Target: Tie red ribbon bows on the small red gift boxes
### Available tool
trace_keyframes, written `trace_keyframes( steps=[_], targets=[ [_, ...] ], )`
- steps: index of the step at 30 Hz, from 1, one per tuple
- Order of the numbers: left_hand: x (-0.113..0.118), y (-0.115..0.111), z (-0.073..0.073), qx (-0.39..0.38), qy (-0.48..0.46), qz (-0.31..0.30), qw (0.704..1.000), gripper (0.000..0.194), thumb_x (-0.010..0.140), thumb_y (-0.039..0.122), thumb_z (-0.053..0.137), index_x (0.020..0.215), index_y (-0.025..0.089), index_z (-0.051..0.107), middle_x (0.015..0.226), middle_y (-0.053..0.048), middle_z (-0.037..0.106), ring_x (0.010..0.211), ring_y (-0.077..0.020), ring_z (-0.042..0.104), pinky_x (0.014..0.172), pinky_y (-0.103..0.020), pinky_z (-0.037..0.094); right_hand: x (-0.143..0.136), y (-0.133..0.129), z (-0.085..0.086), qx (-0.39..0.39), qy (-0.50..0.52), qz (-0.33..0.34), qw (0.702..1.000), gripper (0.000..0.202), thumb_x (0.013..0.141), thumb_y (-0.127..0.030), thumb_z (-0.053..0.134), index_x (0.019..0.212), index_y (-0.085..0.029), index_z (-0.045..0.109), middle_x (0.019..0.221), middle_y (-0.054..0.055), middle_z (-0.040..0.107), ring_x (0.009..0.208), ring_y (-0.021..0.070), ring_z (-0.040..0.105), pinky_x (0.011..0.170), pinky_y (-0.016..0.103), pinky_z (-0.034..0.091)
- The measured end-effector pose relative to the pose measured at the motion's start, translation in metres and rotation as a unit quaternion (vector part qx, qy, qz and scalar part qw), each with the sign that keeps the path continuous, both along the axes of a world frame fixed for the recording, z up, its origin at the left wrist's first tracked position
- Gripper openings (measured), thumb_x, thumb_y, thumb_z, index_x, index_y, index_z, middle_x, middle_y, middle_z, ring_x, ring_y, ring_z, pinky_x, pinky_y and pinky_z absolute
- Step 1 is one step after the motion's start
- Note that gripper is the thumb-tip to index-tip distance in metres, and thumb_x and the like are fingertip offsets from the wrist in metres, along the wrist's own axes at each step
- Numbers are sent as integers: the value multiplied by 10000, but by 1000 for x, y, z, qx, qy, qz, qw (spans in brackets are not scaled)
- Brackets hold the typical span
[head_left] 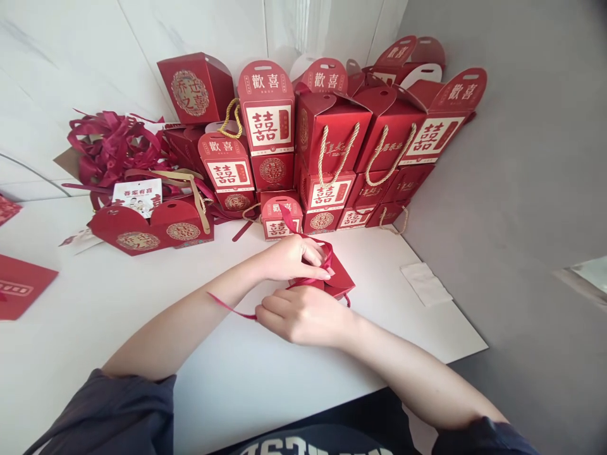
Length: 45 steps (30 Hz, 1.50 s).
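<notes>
A small red box (342, 278) sits on the white table, with dark red ribbon (328, 254) around its top. My left hand (296, 258) rests over the box's upper left side, thumb and fingers pinched on the ribbon. Just in front of it, my right hand (303, 315) is closed round the ribbon, and a loose end sticks out to the left of it. Both hands partly cover the box, and the ribbon's crossing on top is hard to make out.
Stacked red gift boxes (334, 136) stand along the back. A ribbon pile (111, 148) lies at back left, behind an open red box (156, 227). A red packet (23, 287) is far left. White tissue (425, 283) lies right, near the grey wall (512, 189).
</notes>
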State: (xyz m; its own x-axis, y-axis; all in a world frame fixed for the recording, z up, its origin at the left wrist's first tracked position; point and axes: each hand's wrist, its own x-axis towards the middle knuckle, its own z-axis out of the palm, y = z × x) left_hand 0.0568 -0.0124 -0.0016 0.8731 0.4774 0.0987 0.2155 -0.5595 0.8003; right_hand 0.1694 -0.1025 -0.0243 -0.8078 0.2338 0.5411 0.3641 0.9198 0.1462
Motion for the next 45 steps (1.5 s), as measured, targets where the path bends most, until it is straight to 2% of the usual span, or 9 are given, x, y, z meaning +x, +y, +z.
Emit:
trace_keyframes(
  steps=[3,6,9,13,18,24,27,37,45],
  targets=[
    [-3,0,1,-11,4,-12,1000,379,817,251,673,482,140,533,563,10,513,674,-135,505,679,-274,429,29,7,18,-153,141,35,977,130,975,-260,536,924,-182,626,831,50,690,812,181,652,753,315,521],
    [-6,0,1,-32,14,7,999,178,811,268,686,715,118,695,733,-13,651,731,-148,578,662,-262,438,63,20,27,-272,255,-53,926,131,979,-291,523,990,-228,638,1083,76,675,1045,218,626,967,387,466],
    [-8,0,4,-39,22,-6,999,202,819,319,696,756,136,752,807,-29,692,790,-156,610,743,-274,456,84,35,23,-368,225,-85,898,207,1002,-349,465,978,-226,630,1336,95,542,1290,249,471,1090,439,362],
    [-9,-3,14,-2,32,-7,999,195,823,321,700,746,165,790,832,-43,678,851,-169,602,805,-295,445,90,44,12,-445,190,-52,874,230,997,-388,472,929,-205,593,1392,111,493,1347,250,409,1108,453,341],
    [-13,-7,25,40,68,13,997,158,813,369,715,786,244,808,1038,-47,650,1011,-203,539,891,-316,402,93,44,11,-443,247,-26,862,251,909,-346,638,728,-199,544,1343,89,535,1270,259,490,1076,467,372],
    [-18,3,21,15,82,10,996,301,801,475,700,760,192,796,691,3,493,647,-104,463,600,-243,352,98,38,13,-382,342,1,859,318,774,-253,789,636,-212,505,878,36,641,854,190,621,821,383,523],
    [-20,9,21,0,74,-21,997,244,813,411,705,832,185,795,713,-7,582,672,-110,527,622,-235,380,95,29,18,-394,307,23,866,324,788,-231,775,630,-219,492,767,26,682,733,176,633,686,342,532],
    [-27,15,25,-3,108,-32,994,163,870,280,623,861,147,717,883,-38,637,827,-141,581,758,-249,438,84,19,18,-421,201,-3,884,229,874,-266,680,705,-221,531,889,43,739,787,176,671,693,324,524],
    [-30,24,20,-17,87,-24,996,189,848,304,652,866,143,748,844,-36,660,773,-129,579,714,-242,432,87,17,19,-391,205,-46,896,169,901,-267,641,772,-230,539,1000,70,744,886,213,697,771,360,550]
  ],
)
